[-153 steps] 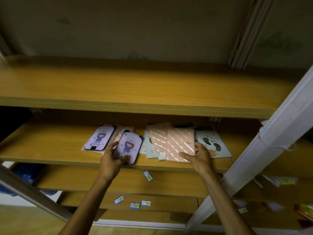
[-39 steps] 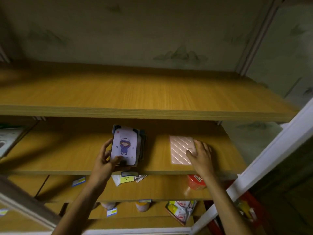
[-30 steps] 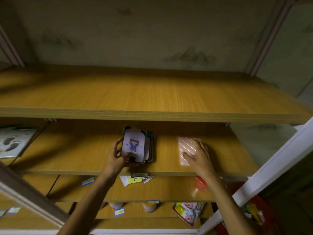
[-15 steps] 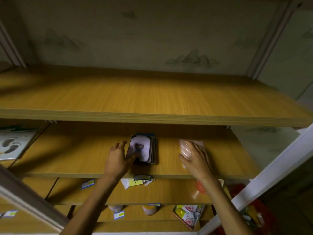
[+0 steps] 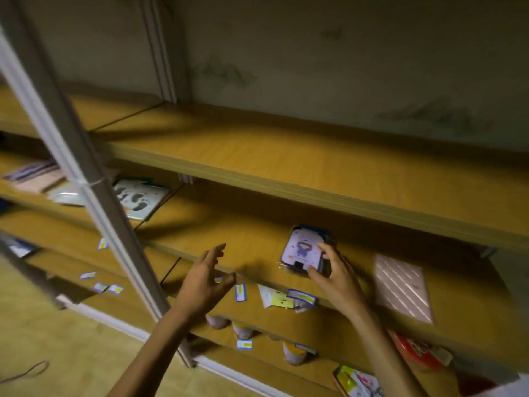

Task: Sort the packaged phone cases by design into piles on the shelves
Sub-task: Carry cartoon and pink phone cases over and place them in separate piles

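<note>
A small pile of purple cartoon-girl phone cases (image 5: 301,250) lies on the middle shelf (image 5: 243,242). My right hand (image 5: 335,277) grips the pile's right edge and near corner. My left hand (image 5: 204,282) hovers open in front of the shelf edge, left of the pile, holding nothing. A pink quilted case (image 5: 402,286) lies flat to the right, apart from both hands. In the bay to the left sit pale footprint cases (image 5: 140,199). Further left, blurred, are more pink and purple cases (image 5: 35,176).
A white upright post (image 5: 94,202) crosses the view left of my left hand. The upper shelf (image 5: 315,167) overhangs the piles. Price labels (image 5: 240,292) hang on the shelf edges. Jars (image 5: 294,353) and a red pack (image 5: 418,351) stand on lower shelves.
The view has swung left. My left hand let go of the purple pile and moved left, open. My right hand left the pink case and took hold of the purple pile.
</note>
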The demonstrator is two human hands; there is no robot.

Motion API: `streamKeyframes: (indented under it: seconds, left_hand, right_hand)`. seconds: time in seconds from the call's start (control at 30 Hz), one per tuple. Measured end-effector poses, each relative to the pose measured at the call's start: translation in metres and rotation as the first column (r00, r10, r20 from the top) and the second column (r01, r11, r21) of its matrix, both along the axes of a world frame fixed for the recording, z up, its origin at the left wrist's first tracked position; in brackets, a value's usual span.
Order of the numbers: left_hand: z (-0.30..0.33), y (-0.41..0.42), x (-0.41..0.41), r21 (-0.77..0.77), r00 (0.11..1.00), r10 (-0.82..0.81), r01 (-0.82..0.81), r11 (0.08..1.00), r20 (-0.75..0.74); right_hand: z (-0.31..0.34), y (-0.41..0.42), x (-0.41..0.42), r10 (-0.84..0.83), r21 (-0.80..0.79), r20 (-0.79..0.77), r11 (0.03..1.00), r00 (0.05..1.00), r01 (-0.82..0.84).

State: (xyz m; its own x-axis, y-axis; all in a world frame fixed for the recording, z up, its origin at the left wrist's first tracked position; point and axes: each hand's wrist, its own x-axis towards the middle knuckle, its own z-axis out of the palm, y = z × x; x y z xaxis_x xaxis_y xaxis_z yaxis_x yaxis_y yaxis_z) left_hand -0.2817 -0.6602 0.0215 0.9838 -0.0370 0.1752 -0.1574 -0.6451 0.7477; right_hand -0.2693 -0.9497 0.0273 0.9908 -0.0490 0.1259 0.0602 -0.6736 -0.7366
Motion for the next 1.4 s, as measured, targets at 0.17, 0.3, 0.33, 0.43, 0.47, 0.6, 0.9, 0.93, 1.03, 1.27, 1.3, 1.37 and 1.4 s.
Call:
streamKeyframes:
  seconds: [0.17, 0.3, 0.33, 0.43, 0.47, 0.6, 0.9, 0.93, 1.03, 1.27, 1.3, 1.37, 1.4]
  left_hand:
    - [-0.001, 0.08, -0.025, -0.029, 0.991, 0.126, -0.125, 0.992, 0.041]
    - [-0.001, 0.164, -0.049, -0.029, 0.971, 0.235, -0.234, 0.972, 0.042]
    - [-0.001, 0.186, -0.056, -0.029, 0.963, 0.266, -0.265, 0.964, 0.044]
    - [0.001, 0.25, -0.076, -0.042, 0.94, 0.34, -0.338, 0.94, 0.039]
    - [0.0, 0.271, -0.083, -0.047, 0.934, 0.356, -0.355, 0.934, 0.038]
    - [-0.003, 0.349, -0.104, -0.034, 0.906, 0.423, -0.422, 0.906, 0.034]
    - [-0.005, 0.476, -0.097, -0.046, 0.837, 0.54, -0.538, 0.842, 0.093]
    - [-0.008, 0.489, -0.09, -0.037, 0.835, 0.545, -0.543, 0.839, 0.083]
    - [-0.017, 0.527, -0.064, -0.017, 0.829, 0.556, -0.556, 0.831, 0.054]
    - [-0.005, 0.61, 0.033, 0.005, 0.864, 0.5, -0.501, 0.865, 0.059]
    - [-0.002, 0.62, 0.049, 0.005, 0.87, 0.488, -0.49, 0.872, 0.063]
    - [0.004, 0.636, 0.08, 0.005, 0.883, 0.465, -0.466, 0.885, 0.071]
    - [0.006, 0.643, 0.094, 0.008, 0.888, 0.454, -0.456, 0.89, 0.072]
  right_hand:
    - [0.006, 0.088, 0.013, 0.163, 0.016, -0.012, 0.986, 0.987, -0.163]
    - [0.007, 0.175, 0.015, 0.272, 0.049, -0.009, 0.961, 0.962, -0.271]
    - [0.007, 0.199, 0.014, 0.297, 0.06, -0.01, 0.953, 0.955, -0.296]
    - [0.005, 0.275, 0.011, 0.364, 0.089, -0.036, 0.929, 0.931, -0.359]
    - [0.005, 0.301, 0.01, 0.377, 0.098, -0.034, 0.923, 0.926, -0.372]
    - [0.005, 0.392, 0.006, 0.453, 0.098, -0.03, 0.888, 0.891, -0.448]
    - [0.003, 0.55, 0.046, 0.607, 0.096, -0.026, 0.792, 0.794, -0.603]
    - [0.002, 0.564, 0.054, 0.618, 0.099, -0.023, 0.784, 0.786, -0.613]
    - [-0.001, 0.606, 0.084, 0.621, 0.126, -0.005, 0.778, 0.784, -0.615]
    - [-0.005, 0.684, 0.172, 0.561, 0.151, 0.008, 0.818, 0.828, -0.555]
    - [-0.005, 0.692, 0.184, 0.545, 0.157, 0.011, 0.827, 0.838, -0.54]
    - [-0.003, 0.705, 0.207, 0.515, 0.164, 0.022, 0.843, 0.857, -0.512]
    - [-0.002, 0.709, 0.217, 0.501, 0.162, 0.022, 0.852, 0.865, -0.498]
